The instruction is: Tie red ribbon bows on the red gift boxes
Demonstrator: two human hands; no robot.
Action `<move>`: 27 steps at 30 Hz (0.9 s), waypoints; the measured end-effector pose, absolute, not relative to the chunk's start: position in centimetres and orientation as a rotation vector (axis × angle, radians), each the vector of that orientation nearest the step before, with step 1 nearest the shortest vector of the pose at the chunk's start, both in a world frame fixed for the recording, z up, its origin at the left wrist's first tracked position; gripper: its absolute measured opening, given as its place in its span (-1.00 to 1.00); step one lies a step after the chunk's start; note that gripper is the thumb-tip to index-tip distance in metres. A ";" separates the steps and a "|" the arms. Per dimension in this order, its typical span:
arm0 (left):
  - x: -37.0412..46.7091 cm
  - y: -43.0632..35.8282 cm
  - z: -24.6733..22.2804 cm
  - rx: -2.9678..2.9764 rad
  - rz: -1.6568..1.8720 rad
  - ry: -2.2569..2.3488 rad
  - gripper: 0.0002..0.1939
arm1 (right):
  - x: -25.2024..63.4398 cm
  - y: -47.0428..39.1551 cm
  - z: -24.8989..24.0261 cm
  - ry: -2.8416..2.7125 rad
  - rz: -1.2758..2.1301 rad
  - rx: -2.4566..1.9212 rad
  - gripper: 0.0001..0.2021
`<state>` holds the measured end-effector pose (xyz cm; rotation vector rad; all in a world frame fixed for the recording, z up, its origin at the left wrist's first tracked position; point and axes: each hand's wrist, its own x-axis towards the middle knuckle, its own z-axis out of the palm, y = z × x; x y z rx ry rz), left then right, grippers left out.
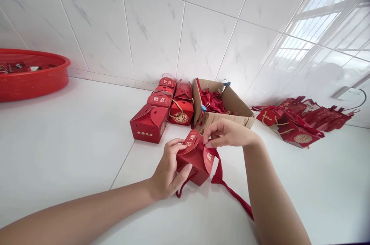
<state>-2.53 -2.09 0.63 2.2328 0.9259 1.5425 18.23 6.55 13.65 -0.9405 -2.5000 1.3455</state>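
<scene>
A red gift box (194,162) with gold lettering on its rounded top flaps stands tilted on the white counter in front of me. My left hand (172,168) grips its left side, fingers on the flap and thumb across the front. Over the top, my right hand (222,133) pinches a red ribbon where it meets the flaps. The ribbon (221,177) trails from there down to the right across the counter, passing behind my right forearm. A dark red cord handle (182,188) hangs at the box's lower left.
Several red gift boxes (150,125) stand behind to the left. Beside them, a cardboard carton (239,111) with binder clips holds red ribbons (210,100). More red boxes (303,131) are at right. A red plastic basket (34,83) sits far left. White tiles (156,17) back the counter.
</scene>
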 end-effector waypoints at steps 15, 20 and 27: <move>-2.1 -2.6 1.1 2.185 1.612 0.998 -0.63 | 20.4 -0.4 18.0 -1.569 0.722 -0.281 -0.81; -1.7 -3.4 2.2 2.164 1.510 0.908 -0.46 | 20.0 -0.1 18.1 -1.601 0.643 -0.410 -0.83; 1.3 -4.7 3.0 2.274 1.112 0.685 0.27 | 18.4 1.4 17.7 -1.607 0.588 -0.572 -0.84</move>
